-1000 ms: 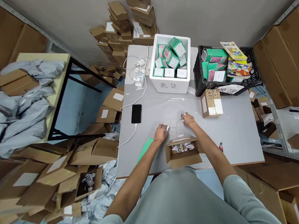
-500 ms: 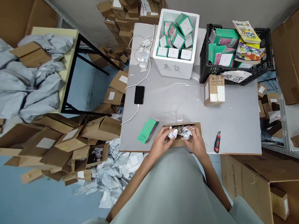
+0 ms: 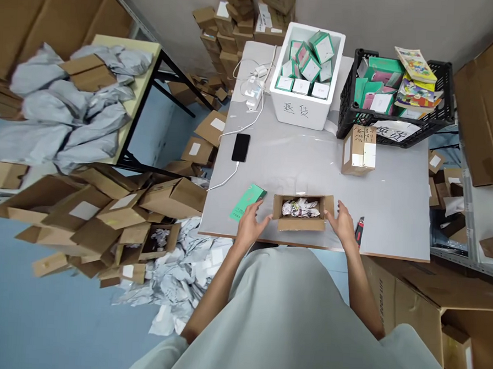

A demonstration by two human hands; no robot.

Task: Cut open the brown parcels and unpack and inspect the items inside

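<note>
An open cardboard box [image 3: 301, 225] sits near the front edge of the table, with crumpled printed paper [image 3: 301, 208] inside it. My left hand [image 3: 250, 223] is at the box's left end, fingers apart, beside a flat green box [image 3: 248, 201]. On the other side, my right hand [image 3: 342, 223] has its fingers spread, the thumb close to the box's right end. Whether either hand touches the cardboard is hard to tell. A red and black utility knife [image 3: 358, 231] lies just right of my right hand.
Farther back stand a white foam box [image 3: 303, 115] and a black crate [image 3: 345, 110], both holding green boxes. A taped carton [image 3: 357, 157] stands before the crate. A phone [image 3: 240, 147] on a cable lies left. Opened cartons [image 3: 175, 200] crowd the floor at left.
Both hands have drawn out of the box and apart, letting go of the crumpled paper, which now lies inside. The view has shifted slightly.
</note>
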